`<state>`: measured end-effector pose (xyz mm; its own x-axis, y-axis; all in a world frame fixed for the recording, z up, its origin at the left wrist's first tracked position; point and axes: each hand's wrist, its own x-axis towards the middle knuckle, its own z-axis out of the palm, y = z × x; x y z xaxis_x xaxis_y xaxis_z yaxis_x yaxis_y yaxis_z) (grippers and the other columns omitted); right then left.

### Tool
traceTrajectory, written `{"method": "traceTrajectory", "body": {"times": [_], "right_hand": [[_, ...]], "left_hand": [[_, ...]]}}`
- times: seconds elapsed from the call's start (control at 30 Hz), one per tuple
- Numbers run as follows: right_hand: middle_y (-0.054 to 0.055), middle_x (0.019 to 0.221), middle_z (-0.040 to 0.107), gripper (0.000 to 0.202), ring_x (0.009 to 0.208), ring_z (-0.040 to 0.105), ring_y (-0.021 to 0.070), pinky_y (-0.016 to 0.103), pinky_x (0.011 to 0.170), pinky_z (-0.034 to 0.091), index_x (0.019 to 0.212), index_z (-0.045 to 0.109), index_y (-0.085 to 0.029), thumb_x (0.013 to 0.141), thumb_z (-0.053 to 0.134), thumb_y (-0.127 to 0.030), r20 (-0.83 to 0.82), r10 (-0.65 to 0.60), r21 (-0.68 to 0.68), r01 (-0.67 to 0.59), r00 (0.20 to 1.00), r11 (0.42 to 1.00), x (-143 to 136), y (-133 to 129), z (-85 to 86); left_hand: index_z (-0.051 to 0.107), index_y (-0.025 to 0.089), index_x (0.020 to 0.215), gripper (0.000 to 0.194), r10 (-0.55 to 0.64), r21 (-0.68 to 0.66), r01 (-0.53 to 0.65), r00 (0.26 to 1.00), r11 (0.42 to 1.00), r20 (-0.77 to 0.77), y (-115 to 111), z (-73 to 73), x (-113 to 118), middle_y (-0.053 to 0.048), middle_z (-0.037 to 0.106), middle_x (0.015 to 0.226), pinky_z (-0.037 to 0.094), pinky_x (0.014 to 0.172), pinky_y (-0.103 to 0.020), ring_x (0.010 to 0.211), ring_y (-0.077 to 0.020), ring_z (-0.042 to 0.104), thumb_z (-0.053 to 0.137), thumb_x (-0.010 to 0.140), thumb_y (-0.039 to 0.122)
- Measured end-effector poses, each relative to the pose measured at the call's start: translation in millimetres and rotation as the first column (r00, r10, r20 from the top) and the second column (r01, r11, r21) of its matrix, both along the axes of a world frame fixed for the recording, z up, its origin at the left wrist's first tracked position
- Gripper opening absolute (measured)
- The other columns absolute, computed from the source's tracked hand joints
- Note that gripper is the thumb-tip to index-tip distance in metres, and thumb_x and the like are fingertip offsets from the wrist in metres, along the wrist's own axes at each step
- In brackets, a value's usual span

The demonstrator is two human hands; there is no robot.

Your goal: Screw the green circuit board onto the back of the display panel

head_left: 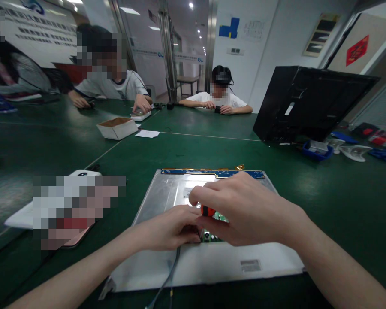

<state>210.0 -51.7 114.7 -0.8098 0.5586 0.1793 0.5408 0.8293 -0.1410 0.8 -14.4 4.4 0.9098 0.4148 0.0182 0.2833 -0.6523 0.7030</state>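
Observation:
A flat metal-backed display panel point(151, 257) lies in front of me, with a narrow blue circuit strip point(186, 171) along its far edge. On its middle sits a green circuit board point(212, 237), partly covered by my hands. My right hand point(247, 210) is closed round the red-and-black handle of a screwdriver point(207, 210); its shaft and tip are hidden. My left hand point(175, 227) rests beside it at the board's left side, fingers curled together; whatever they pinch is hidden. A dark cable point(173, 272) runs from under my left hand over the panel's near edge.
Left on the green table point(193, 148) lie a white phone point(83, 173) and a pinkish flat object point(83, 231), partly blurred. Farther back is a small open box point(117, 128). A black monitor point(309, 103) and a blue tray point(317, 150) stand right. Several people sit across.

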Motion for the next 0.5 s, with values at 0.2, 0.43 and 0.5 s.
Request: {"method": "traceTrajectory", "body": {"times": [0.2,0.43,0.5], "right_hand": [[-0.001,0.083,0.066,0.006,0.066,0.051,0.012,0.028,0.055,0.022,0.093,0.051,-0.02,0.093,0.052,-0.026,0.005,0.014,-0.003,-0.014,1.0,1.0,-0.9,0.5,-0.2],[-0.002,0.08,0.065,0.007,0.064,0.049,0.0118,0.028,0.055,0.023,0.093,0.05,-0.02,0.094,0.052,-0.027,0.01,0.01,-0.003,-0.01,1.0,1.0,-1.6,0.7,-0.8],[-0.001,0.081,0.065,0.007,0.064,0.049,0.0118,0.028,0.054,0.023,0.094,0.051,-0.02,0.093,0.052,-0.027,0.004,0.012,-0.008,-0.012,1.0,1.0,-1.2,0.2,-0.2]], "left_hand": [[0.061,0.021,0.087,0.01,0.016,-0.025,-0.016,1.0,1.0,0.013,-0.4,0.4,-0.3,0.001,0.066,0.085,0.043,0.07,-0.024,0.081,-0.0163,0.06,0.056,0.087,0.012],[0.061,0.021,0.085,0.011,0.023,0.01,-0.023,1.0,1.0,-0.004,-0.4,-1.2,-1.0,0.001,0.065,0.086,0.043,0.073,-0.026,0.082,-0.0169,0.059,0.057,0.086,0.011],[0.063,0.021,0.086,0.012,0.016,0.011,-0.016,1.0,1.0,-0.002,0.4,-2.0,-1.0,0.001,0.065,0.085,0.043,0.074,-0.026,0.082,-0.017,0.059,0.057,0.086,0.011]]}}
